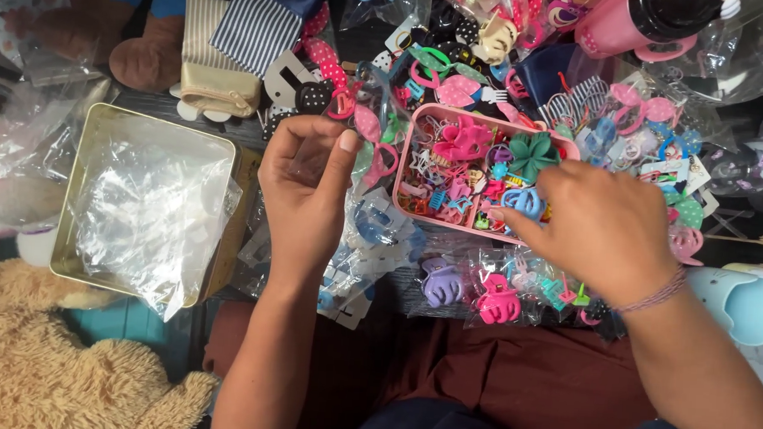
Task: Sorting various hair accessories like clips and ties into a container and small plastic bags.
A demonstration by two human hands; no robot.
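Observation:
My left hand (304, 185) is raised over the table's middle, thumb and fingers pinched on a small clear plastic bag (361, 123) with pink pieces in it. My right hand (600, 226) reaches into a pink tray (407, 156) full of small coloured hair clips, its fingertips on a blue claw clip (519, 202) near the tray's front edge. A green bow-shaped clip (533, 152) and a bright pink claw clip (462, 142) lie in the tray. Bagged purple (441, 281) and pink (498, 301) claw clips lie in front of the tray.
A gold square tin (78, 184) with crumpled clear bags stands at the left. A tan plush toy (40, 363) fills the lower left corner. Heaps of bagged hair accessories (626, 122) crowd the back and right, beside a pink bottle (621, 23) and a light blue cup (742, 303).

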